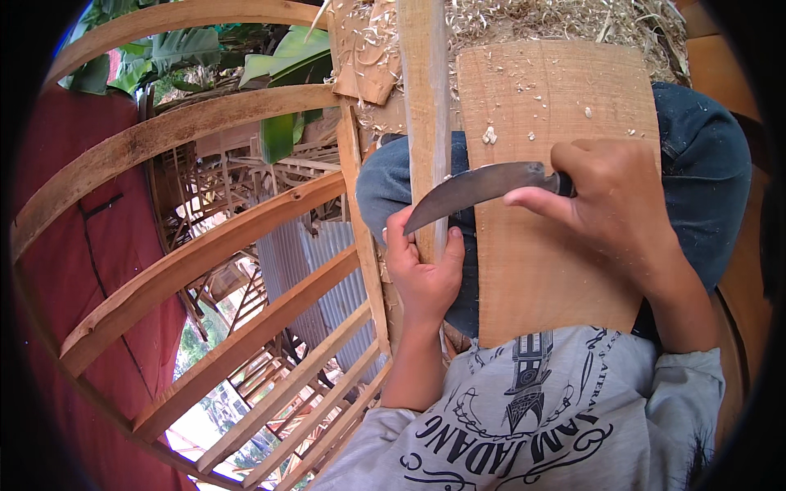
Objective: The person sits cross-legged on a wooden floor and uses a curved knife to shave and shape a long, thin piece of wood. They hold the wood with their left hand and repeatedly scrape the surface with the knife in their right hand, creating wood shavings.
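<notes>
In my right hand (610,209) is the dark handle of a large curved knife (483,190), fingers closed round it and thumb lying along the near side. The broad grey blade reaches leftward across a long, pale wooden strip (426,98). My left hand (424,266) grips that strip low down, thumb on its right side and fingers on its left, just below the knife's tip. Where the blade crosses, it hides part of the strip. A wide wooden board (561,98) lies over my lap to the right of the strip, with a few pale chips on it.
Wood shavings (565,20) heap up beyond the board. A railing of wooden slats (213,237) runs along the left side, with a red cloth (98,245) behind it. Corrugated metal sheets (327,270) and green leaves (286,65) show outside. My jeans-clad knees (704,172) flank the board.
</notes>
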`<action>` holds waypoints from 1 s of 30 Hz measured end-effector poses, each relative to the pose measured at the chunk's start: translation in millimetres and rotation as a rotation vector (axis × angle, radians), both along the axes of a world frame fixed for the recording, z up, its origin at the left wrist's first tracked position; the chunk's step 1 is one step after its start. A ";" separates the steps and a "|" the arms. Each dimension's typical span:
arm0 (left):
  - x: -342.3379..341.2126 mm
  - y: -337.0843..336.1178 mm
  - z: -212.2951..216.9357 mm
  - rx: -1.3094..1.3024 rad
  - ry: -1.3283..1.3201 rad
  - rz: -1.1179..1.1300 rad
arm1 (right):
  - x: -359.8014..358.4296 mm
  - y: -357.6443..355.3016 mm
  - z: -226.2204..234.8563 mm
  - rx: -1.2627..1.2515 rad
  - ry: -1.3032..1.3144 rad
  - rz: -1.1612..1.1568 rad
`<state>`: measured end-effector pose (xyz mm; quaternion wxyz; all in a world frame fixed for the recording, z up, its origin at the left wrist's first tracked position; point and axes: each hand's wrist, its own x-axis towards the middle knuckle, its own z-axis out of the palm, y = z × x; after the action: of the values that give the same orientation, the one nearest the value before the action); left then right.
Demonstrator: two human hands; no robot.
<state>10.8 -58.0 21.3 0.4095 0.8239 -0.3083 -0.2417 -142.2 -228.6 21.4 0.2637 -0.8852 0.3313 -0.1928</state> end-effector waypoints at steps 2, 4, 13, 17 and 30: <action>-0.6 1.8 -1.6 -0.050 0.019 0.023 | 1.2 1.1 -6.0 0.017 0.025 -0.005; -3.0 2.5 -1.9 -0.033 0.069 0.049 | 1.7 -4.5 -1.2 -0.010 0.061 -0.023; -1.3 4.9 -20.7 -0.086 -0.170 -0.031 | 2.3 -19.6 -8.1 -0.115 0.118 -0.115; 0.5 4.4 -17.0 -0.074 -0.149 -0.063 | -22.5 -89.5 -21.7 0.239 0.056 -0.572; -0.4 2.7 -18.4 -0.071 -0.039 -0.051 | 3.4 4.9 4.4 0.006 0.150 -0.041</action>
<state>10.4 -55.3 2.9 0.4259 0.8053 -0.3456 -0.2250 -138.9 -223.7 25.8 0.2369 -0.8894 0.3686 -0.1303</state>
